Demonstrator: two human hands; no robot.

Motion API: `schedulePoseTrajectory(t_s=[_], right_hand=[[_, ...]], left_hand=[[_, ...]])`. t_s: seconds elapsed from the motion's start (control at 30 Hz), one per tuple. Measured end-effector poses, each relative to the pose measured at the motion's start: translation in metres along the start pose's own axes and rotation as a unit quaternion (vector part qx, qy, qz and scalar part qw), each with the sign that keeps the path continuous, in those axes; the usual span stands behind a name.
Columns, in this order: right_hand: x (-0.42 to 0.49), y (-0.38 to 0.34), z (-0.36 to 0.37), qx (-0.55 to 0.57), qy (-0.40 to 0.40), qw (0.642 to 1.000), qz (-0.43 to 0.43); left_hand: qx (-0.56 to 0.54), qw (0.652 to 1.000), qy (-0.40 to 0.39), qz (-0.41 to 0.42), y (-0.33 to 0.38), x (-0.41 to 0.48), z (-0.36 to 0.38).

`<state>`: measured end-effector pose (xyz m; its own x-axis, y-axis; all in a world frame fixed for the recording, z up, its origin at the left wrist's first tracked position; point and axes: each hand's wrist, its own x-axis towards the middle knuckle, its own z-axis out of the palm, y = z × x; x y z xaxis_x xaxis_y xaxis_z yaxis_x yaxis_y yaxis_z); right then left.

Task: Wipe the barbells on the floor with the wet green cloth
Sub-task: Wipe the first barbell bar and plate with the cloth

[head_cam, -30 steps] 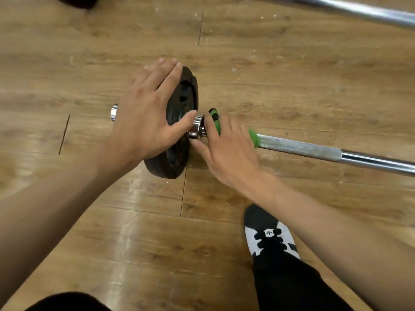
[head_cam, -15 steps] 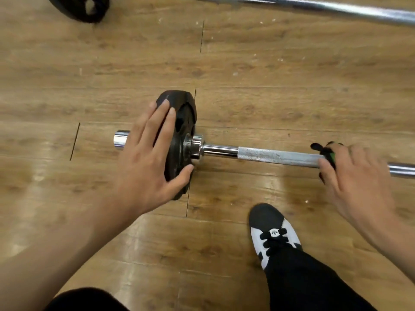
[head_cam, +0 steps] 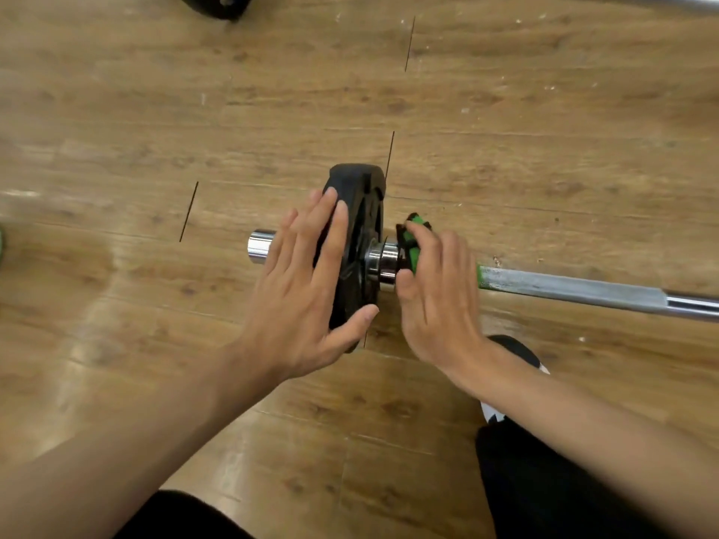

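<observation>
On the wooden floor (head_cam: 116, 110) a barbell (head_cam: 576, 287) runs left to right; the left hand (head_cam: 303, 282) presses flat against its black plate (head_cam: 360, 212), while the right hand (head_cam: 435, 293) wraps the green cloth (head_cam: 412, 243) around the bar beside the collar.

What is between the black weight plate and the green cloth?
In the head view, only the barbell's chrome collar lies between the weight plate and the green cloth, which the right hand grips.
</observation>
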<state>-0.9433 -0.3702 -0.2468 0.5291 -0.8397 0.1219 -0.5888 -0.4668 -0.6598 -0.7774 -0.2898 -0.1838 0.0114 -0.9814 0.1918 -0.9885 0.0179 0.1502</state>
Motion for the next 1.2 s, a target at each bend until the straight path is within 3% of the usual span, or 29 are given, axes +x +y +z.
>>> schedulePoseTrajectory(t_s=[0.13,0.3,0.43,0.6,0.77,0.97,1.07,1.2], right_hand=[[-0.009,-0.014,0.014,-0.081,-0.107,0.988,-0.077],[0.005,-0.020,0.020,0.011,-0.080,0.996,-0.028],[-0.024,-0.010,0.017,-0.007,-0.111,0.986,-0.121],[0.046,-0.023,0.019,-0.021,-0.055,0.997,0.051],[0.025,-0.012,0.020,-0.019,-0.082,0.994,-0.073],[0.100,0.002,0.016,-0.097,-0.089,0.991,0.015],[0.094,0.000,0.016,-0.080,-0.069,0.994,0.003],[0.095,0.008,0.013,-0.075,-0.078,0.994,-0.021]], left_hand=[[-0.025,1.000,0.004,-0.003,0.005,-0.008,0.004],[-0.029,0.999,-0.021,0.025,0.000,-0.012,-0.002],[-0.049,0.998,-0.016,0.026,-0.002,0.001,-0.001],[-0.044,0.999,0.020,0.003,-0.011,0.048,0.009],[-0.025,0.999,0.021,-0.027,-0.026,0.100,0.004],[-0.031,0.997,0.050,-0.051,-0.017,0.089,0.021],[-0.015,0.997,0.035,-0.061,-0.028,0.127,0.015],[-0.002,0.995,0.079,-0.059,-0.032,0.134,0.021]])
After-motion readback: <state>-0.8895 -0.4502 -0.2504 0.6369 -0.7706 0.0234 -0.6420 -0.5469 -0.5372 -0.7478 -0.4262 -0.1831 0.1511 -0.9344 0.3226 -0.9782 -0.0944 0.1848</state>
